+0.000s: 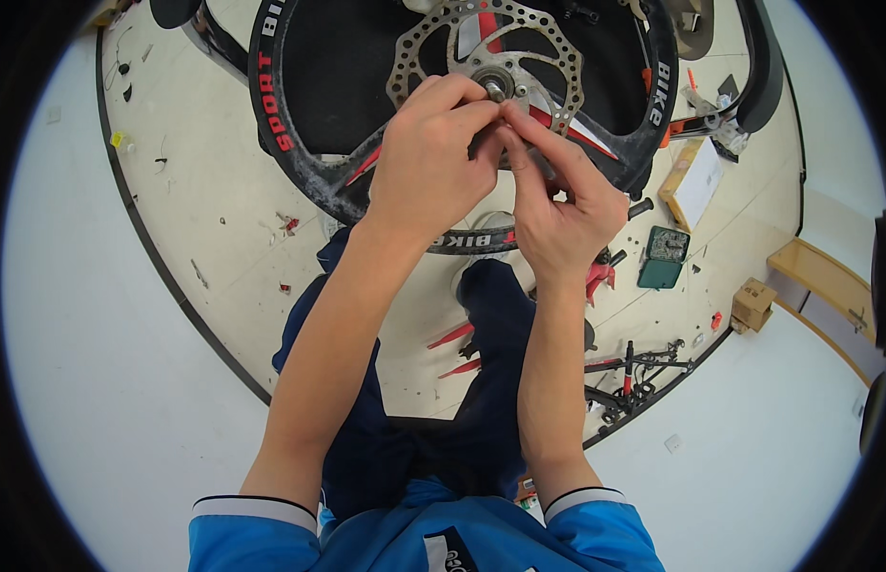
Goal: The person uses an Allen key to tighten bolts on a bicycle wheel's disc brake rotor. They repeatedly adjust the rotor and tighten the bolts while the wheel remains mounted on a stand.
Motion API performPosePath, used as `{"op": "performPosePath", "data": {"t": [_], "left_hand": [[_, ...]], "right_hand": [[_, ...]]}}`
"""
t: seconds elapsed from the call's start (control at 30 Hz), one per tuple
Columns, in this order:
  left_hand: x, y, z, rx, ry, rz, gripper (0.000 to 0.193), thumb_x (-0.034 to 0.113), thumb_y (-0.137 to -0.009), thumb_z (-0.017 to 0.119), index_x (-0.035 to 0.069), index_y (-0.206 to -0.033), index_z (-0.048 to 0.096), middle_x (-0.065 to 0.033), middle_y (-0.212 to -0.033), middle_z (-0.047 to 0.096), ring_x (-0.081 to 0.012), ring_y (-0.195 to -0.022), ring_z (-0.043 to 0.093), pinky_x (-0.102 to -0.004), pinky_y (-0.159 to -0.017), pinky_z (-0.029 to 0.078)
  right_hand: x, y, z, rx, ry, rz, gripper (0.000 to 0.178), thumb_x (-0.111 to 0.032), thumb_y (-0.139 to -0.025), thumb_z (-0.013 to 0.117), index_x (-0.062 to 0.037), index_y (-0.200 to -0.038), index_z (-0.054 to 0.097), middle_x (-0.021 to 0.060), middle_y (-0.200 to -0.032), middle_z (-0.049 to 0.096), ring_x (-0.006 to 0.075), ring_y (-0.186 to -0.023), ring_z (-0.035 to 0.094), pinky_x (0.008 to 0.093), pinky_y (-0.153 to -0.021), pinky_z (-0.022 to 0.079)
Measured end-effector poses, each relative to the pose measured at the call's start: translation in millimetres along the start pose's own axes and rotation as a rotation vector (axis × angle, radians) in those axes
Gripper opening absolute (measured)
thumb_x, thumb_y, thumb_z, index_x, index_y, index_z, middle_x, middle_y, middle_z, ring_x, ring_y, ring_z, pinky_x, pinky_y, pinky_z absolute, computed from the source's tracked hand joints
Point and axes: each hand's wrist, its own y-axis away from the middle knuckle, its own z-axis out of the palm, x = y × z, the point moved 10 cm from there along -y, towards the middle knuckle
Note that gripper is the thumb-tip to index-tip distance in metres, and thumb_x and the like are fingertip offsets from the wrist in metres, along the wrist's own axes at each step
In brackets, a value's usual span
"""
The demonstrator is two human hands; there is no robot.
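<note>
A black bicycle wheel (pixel 271 88) with thick red-and-white spokes lies flat in front of me. On its hub sits a silver brake disc (pixel 407 59) pierced with many holes. The axle end (pixel 495 92) stands up from the hub's middle. My left hand (pixel 428 157) is closed, its fingertips bent in beside the axle. My right hand (pixel 569 195) is pinched, thumb and forefinger meeting the left fingertips just below the axle. Whatever small thing the two hands hold there is hidden by the fingers.
An open green case (pixel 664 257) lies on the floor to the right, near a yellow-and-white box (pixel 692 184). Farther right is a cardboard box (pixel 753 303). A black bike frame (pixel 629 381) rests by the wall at lower right. Small scraps (pixel 288 224) litter the floor at left.
</note>
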Motion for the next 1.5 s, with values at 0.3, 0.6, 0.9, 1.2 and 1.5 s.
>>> {"op": "performPosePath", "data": {"t": [0.3,0.6,0.9,1.2,1.5], "left_hand": [[-1.3,2.2,-1.8,0.037,0.022,0.037,0.022,-0.001,-0.070,0.076,0.002,-0.092,0.075,-0.0066,-0.088,0.068,-0.0235,-0.077,0.068,-0.0320,-0.066,0.055],[0.3,-0.9,-0.9,0.020,0.063,0.009,0.009,-0.002,-0.073,0.075,0.000,-0.081,0.071,-0.0071,-0.083,0.065,-0.0269,-0.080,0.063,-0.0368,-0.067,0.053],[-1.7,1.2,2.3,0.020,-0.015,0.019,0.019,-0.002,-0.071,0.075,0.003,-0.090,0.075,-0.0045,-0.088,0.067,-0.0237,-0.078,0.065,-0.0330,-0.066,0.053],[0.5,0.6,1.3,0.032,0.000,0.012,0.021,0.002,-0.074,0.077,0.005,-0.095,0.078,-0.0051,-0.086,0.066,-0.0222,-0.076,0.065,-0.0313,-0.064,0.054],[-2.0,-0.8,4.1,0.001,-0.005,-0.002,0.016,0.001,-0.073,0.077,0.003,-0.089,0.077,-0.0052,-0.083,0.064,-0.0251,-0.079,0.062,-0.0352,-0.068,0.054]], "right_hand": [[-2.1,-3.2,-1.7,0.018,-0.071,0.032,0.017,0.004,-0.084,0.077,0.0006,-0.101,0.076,0.0064,-0.092,0.077,0.0045,-0.061,0.062,0.0168,-0.052,0.045],[5.4,0.0,10.3,-0.117,-0.293,0.191,0.026,0.010,-0.089,0.065,-0.0011,-0.110,0.075,0.0083,-0.102,0.076,0.0057,-0.067,0.062,0.0182,-0.053,0.045],[1.1,2.7,5.5,-0.015,-0.140,0.071,0.021,0.010,-0.085,0.070,0.0013,-0.104,0.075,0.0106,-0.100,0.077,0.0077,-0.072,0.067,0.0192,-0.056,0.050],[3.0,3.9,-5.4,0.136,-0.105,-0.005,0.016,0.009,-0.079,0.077,-0.0001,-0.092,0.074,0.0054,-0.087,0.075,0.0033,-0.058,0.059,0.0179,-0.047,0.041],[-9.5,0.9,2.3,0.047,-0.137,0.026,0.021,0.005,-0.090,0.072,0.0062,-0.112,0.073,0.0124,-0.101,0.077,0.0066,-0.065,0.064,0.0164,-0.051,0.046]]}}
